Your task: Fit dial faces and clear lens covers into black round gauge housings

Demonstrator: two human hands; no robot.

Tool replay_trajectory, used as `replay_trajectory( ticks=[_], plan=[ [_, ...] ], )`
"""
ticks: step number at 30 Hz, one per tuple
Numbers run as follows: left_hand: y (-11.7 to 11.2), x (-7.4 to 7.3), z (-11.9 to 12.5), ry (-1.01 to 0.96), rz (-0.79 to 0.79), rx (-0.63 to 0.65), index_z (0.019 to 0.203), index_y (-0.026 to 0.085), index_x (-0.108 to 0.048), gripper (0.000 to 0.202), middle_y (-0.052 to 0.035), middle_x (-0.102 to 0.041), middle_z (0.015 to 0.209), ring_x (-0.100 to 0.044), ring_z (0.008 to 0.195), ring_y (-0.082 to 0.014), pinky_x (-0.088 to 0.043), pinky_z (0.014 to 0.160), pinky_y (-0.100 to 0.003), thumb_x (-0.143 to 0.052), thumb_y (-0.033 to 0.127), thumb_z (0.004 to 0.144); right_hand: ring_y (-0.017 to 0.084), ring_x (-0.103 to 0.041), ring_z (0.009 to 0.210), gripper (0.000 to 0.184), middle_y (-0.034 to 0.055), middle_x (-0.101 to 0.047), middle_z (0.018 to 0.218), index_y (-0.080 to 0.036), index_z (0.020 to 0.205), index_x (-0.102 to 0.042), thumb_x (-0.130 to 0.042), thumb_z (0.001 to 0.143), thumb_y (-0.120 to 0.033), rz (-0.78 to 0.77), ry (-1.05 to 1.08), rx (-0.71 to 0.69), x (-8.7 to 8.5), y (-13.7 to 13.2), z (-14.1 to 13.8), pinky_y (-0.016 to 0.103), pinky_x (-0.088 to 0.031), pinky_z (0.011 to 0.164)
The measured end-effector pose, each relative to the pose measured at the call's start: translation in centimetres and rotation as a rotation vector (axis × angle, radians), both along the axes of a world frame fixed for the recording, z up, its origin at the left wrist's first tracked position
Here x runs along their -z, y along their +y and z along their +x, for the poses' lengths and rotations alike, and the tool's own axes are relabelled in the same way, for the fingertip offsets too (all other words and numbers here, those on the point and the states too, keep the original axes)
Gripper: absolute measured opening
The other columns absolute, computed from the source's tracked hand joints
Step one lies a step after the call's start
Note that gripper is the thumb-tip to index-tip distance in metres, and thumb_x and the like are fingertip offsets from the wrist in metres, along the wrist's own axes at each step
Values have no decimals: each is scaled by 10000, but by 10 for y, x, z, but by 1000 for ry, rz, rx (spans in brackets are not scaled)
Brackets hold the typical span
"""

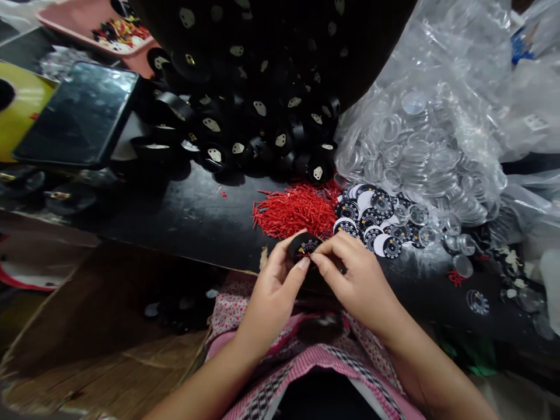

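Observation:
My left hand (276, 279) is wrapped round a small black round gauge (299, 240), its dial with white and yellow marks tilted up towards me. Over that dial, the fingertips of my right hand (356, 273) pinch a thin red pointer (303, 255). Whether the pointer is fixed to the dial I cannot tell. Just beyond my hands lies a heap of red pointers (297, 211). To its right is a spread of printed black and white dial discs (370, 219).
Clear round covers (420, 157) spill from a plastic bag on the right. Many black gauge housings (258, 146) are heaped at the back. A dark-screened tablet (81, 114) leans at left, before a pink tray (65, 23). An open cardboard box (109, 361) stands below the table edge.

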State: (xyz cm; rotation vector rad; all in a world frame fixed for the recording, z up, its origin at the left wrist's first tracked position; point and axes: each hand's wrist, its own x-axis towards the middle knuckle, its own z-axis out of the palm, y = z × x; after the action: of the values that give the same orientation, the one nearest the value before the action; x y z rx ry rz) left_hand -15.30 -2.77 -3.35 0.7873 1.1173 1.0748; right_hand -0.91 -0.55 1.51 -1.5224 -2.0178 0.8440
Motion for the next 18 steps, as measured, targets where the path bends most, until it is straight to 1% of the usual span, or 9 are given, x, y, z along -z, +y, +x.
replay_trajectory(
  ticks=[3, 6, 9, 12, 16, 18],
  plan=[
    [0, -3, -2, 68, 50, -5, 1181, 296, -616, 287, 13, -672, 1156, -613, 1144, -165, -466, 1010, -289, -641, 292, 895, 157, -531, 802, 141, 1, -579, 838, -189, 817, -574, -552, 956, -201, -24, 20, 1, -1, -1, 2, 322, -352, 751],
    [0, -2, -4, 167, 98, -15, 1127, 264, -628, 238, 0, -670, 1072, -633, 1078, -168, -480, 967, -290, -637, 294, 891, 158, -530, 791, 161, -3, -572, 819, -191, 789, -546, -548, 950, -186, -40, 28, 0, -1, -4, 1, 322, -355, 744],
    [-2, 0, -5, 294, 142, -29, 1106, 248, -636, 217, -17, -670, 1071, -630, 1058, -183, -477, 948, -309, -622, 277, 892, 170, -548, 817, 175, 6, -589, 833, -194, 773, -517, -535, 945, -171, -56, 52, 18, 2, -9, -3, 326, -366, 752],
    [-6, 0, -6, 377, 185, -43, 1117, 257, -641, 243, -13, -679, 1086, -643, 1028, -181, -489, 916, -301, -625, 232, 876, 175, -562, 841, 197, 7, -608, 846, -200, 756, -485, -531, 945, -167, -67, 88, 46, 4, -12, -7, 324, -375, 763],
    [-5, -3, -9, 405, 210, -40, 1142, 278, -649, 296, 5, -693, 1106, -655, 1035, -176, -497, 924, -286, -638, 197, 857, 157, -565, 802, 223, -5, -612, 831, -199, 731, -476, -543, 942, -179, -64, 143, 72, 5, -13, -8, 306, -378, 745],
    [-2, -4, -10, 328, 163, -1, 1130, 273, -655, 274, 5, -700, 1127, -653, 1064, -178, -497, 952, -286, -639, 213, 864, 146, -553, 743, 242, -15, -592, 768, -196, 701, -478, -564, 927, -184, -64, 111, 59, 3, -11, -5, 300, -370, 713]
  ],
)
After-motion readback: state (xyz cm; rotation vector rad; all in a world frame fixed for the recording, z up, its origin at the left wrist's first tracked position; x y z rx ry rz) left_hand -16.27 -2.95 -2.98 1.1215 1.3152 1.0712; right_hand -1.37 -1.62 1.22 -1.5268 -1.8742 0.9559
